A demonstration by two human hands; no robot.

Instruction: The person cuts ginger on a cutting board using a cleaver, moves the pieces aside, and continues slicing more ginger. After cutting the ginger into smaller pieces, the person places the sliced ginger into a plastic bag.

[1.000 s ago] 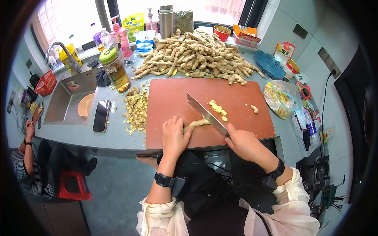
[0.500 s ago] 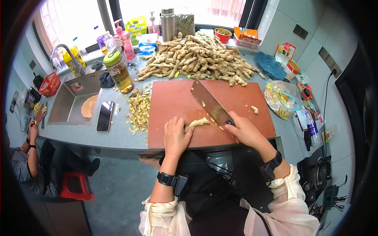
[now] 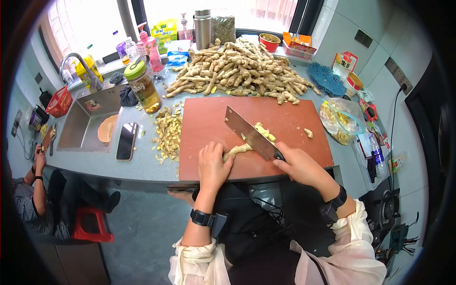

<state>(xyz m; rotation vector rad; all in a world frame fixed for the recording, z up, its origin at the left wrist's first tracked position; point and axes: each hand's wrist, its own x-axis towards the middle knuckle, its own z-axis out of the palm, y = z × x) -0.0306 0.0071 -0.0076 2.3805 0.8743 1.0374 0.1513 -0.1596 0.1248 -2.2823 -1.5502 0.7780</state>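
Note:
My left hand (image 3: pixel 213 164) presses a piece of ginger root (image 3: pixel 239 149) onto the brown cutting board (image 3: pixel 204 116), fingers wrapped over its left end. In my right hand (image 3: pixel 299 162) is a cleaver (image 3: pixel 251 134), held by its dark handle. Its broad blade slants up to the left, with the lower edge at the right end of the ginger root. Several pale yellow ginger slices (image 3: pixel 265 133) lie just behind the blade. A small ginger knob (image 3: pixel 308 133) rests by itself farther right on the board.
A large heap of ginger (image 3: pixel 242 69) fills the counter behind the board. Left of it lie ginger slices (image 3: pixel 168 130), a phone (image 3: pixel 127 141), a green-lidded jar (image 3: pixel 142 88) and the sink (image 3: pixel 71 121). A plastic bag (image 3: pixel 339 118) sits at right. Another person (image 3: pixel 35 199) sits at far left.
The cleaver has shifted slightly down and left, onto the ginger's right end. Sliced ginger now shows behind the blade. My left hand has hardly moved.

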